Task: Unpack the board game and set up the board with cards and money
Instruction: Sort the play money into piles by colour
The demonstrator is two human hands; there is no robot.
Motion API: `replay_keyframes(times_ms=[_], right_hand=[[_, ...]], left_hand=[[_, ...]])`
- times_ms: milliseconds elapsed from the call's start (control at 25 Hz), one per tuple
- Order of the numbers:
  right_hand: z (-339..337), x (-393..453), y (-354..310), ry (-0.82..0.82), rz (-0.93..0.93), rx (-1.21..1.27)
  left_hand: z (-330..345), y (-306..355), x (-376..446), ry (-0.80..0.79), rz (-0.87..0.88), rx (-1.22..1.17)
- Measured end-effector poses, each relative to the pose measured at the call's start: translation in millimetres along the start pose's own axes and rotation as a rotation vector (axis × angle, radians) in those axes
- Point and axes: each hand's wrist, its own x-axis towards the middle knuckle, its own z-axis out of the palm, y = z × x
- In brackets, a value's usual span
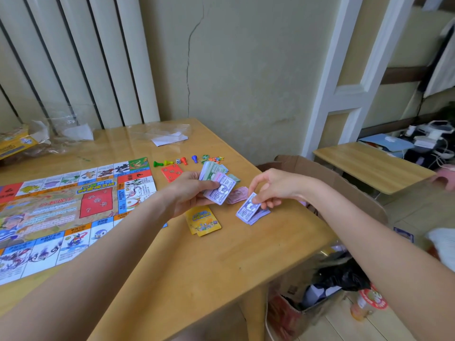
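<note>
The step in hand looks like sorting the play money by kind. The board already lies unfolded on the left of the table, with a red card stack just past its far right corner and a yellow card stack near its right edge, so the cards seem placed and the notes are what is left.

The left hand is curled round a mixed wad of notes, thumb across the top, with purple, pink and green notes fanned out of its far side. The right hand pinches a single purple note between thumb and fingertips, the other fingers loosely bent, and holds it right over a small purple pile lying on the table to the right of the yellow cards. Whether the note already touches the pile cannot be told. A pink pile lies between the two hands, and a green pile sits just beyond it.

The next move probably calls for letting the purple note down square on its pile, then drawing the next note from the wad and matching it to its colour.

Far of the hands, coloured pawns and a die lie in a row.
</note>
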Motion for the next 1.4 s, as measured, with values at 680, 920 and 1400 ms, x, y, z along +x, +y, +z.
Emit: replay_keyframes(times_ms=[680,920,1400], right_hand=[[4,-8,-10,0.113,-0.163,0.186],[7,-3,6,0.153,-0.053,-0.369],[16,17,-24,0.246,-0.173,0.277]], left_hand=[[14,2,-10,-0.036,0.046,0.126],[1,-2,-7,0.039,0.006,0.096],[10,4,-4,-0.083,0.044,0.015]])
